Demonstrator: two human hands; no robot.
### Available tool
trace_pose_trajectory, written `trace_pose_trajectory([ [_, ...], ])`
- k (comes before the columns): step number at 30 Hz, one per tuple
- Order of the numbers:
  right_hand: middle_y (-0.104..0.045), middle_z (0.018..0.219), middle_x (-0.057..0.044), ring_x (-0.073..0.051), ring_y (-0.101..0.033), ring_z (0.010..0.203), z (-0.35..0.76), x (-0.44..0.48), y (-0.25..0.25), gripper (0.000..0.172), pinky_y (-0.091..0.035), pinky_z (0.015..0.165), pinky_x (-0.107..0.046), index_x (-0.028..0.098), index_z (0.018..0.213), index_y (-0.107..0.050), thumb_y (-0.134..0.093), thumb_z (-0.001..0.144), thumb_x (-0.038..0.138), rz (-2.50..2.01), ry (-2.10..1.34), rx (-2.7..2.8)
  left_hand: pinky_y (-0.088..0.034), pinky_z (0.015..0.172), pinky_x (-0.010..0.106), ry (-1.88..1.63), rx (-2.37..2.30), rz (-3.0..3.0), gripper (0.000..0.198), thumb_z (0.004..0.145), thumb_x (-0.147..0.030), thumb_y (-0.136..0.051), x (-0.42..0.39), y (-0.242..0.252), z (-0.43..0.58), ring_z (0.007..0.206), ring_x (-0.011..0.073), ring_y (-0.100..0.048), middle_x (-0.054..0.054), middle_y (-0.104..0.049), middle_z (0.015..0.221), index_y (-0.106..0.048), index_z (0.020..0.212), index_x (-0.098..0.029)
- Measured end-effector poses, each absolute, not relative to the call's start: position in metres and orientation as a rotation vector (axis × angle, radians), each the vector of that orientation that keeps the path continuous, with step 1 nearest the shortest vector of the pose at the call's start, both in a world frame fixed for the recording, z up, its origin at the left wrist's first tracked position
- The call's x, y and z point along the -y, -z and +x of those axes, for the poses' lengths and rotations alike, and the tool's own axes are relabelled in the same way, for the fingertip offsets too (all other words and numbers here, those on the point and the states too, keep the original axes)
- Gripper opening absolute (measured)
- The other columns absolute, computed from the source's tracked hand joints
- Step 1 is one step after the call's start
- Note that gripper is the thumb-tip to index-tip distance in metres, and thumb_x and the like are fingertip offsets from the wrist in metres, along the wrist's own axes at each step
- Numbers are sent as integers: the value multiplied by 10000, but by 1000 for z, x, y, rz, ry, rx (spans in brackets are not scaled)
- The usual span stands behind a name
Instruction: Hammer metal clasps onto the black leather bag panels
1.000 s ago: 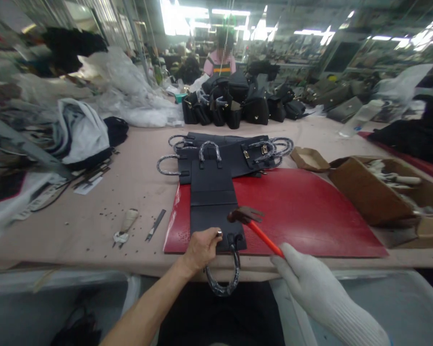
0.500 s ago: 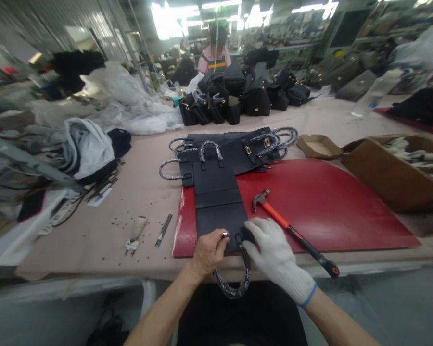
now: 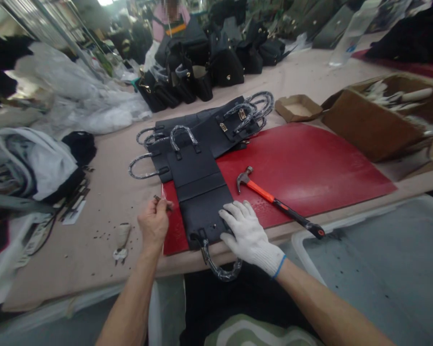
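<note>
My bare left hand (image 3: 153, 223) is raised at the left edge of the red board, its thumb and fingers pinched on a small dark metal piece (image 3: 158, 197) too blurred to name exactly. In a white knit glove, my right hand (image 3: 247, 233) lies with fingers extended on the right edge of a black leather bag panel (image 3: 200, 192). The panel's near end carries a plastic-wrapped handle (image 3: 220, 271), which hangs over the table's front edge. A small hole or stud (image 3: 214, 226) shows between the handle's ends. A claw hammer (image 3: 274, 199) lies right of the glove.
Under the panel is a red board (image 3: 310, 163). More black panels with wrapped handles (image 3: 216, 122) lie behind. Left are cloth-wrapped pliers (image 3: 121, 240) and scattered dark bits. A cardboard box (image 3: 375, 120) stands right, finished black bags (image 3: 223, 57) behind. A person in pink (image 3: 162, 24) is beyond.
My left hand has moved left, off the panel. My right hand has flattened beside the handle. The dark flat blade on the table no longer shows. The view has tilted downward.
</note>
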State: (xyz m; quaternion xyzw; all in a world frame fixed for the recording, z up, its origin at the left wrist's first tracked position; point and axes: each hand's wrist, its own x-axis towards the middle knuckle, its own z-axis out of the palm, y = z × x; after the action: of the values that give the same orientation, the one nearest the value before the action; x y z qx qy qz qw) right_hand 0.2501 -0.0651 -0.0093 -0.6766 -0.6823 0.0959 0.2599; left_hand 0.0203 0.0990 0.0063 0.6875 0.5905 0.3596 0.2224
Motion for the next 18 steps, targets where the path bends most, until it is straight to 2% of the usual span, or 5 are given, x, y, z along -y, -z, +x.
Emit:
trace_pose_trajectory([
  [3,-607,1399,-177,-373,-516,1312,240,79,11,569,-333,1202,-601,147,1384,-608,-693,827,230,-1920,-216,1733,-524,815,347,-673,-2014,2091,346,960,-402,-486,-139,-3,-14,877,273,-719,112,-775,903,-741,940,-170],
  [6,-623,1367,-223,-403,-591,1217,226,105,13,631,-461,1085,-590,124,1449,-550,-656,834,217,-2078,-205,1590,-506,815,383,-358,-2156,2223,375,966,-380,-486,-163,10,-37,974,336,-712,164,-774,1045,-743,1130,-162],
  [10,-704,1248,-201,-367,-713,1060,213,133,22,681,-574,924,-521,161,1530,-455,-573,869,274,-2195,-598,1211,-516,867,411,-95,-2087,2264,352,949,-325,-504,-168,25,-42,1049,354,-694,186,-750,1136,-731,1156,-153],
  [15,-749,1140,-122,-302,-728,1075,220,136,29,589,-600,866,-414,214,1423,-567,-552,889,463,-1837,-1023,720,-517,974,391,-336,-2022,2271,309,923,-267,-513,-154,23,-32,1120,316,-682,184,-737,1154,-721,1104,-128],
  [18,-686,742,-33,-253,-712,709,239,137,17,623,-558,597,-338,210,1344,-636,-621,850,589,-1620,-1243,546,-551,901,411,-641,-1946,2062,302,956,-322,-477,-136,14,-20,1008,317,-715,164,-759,1020,-727,964,-154],
])
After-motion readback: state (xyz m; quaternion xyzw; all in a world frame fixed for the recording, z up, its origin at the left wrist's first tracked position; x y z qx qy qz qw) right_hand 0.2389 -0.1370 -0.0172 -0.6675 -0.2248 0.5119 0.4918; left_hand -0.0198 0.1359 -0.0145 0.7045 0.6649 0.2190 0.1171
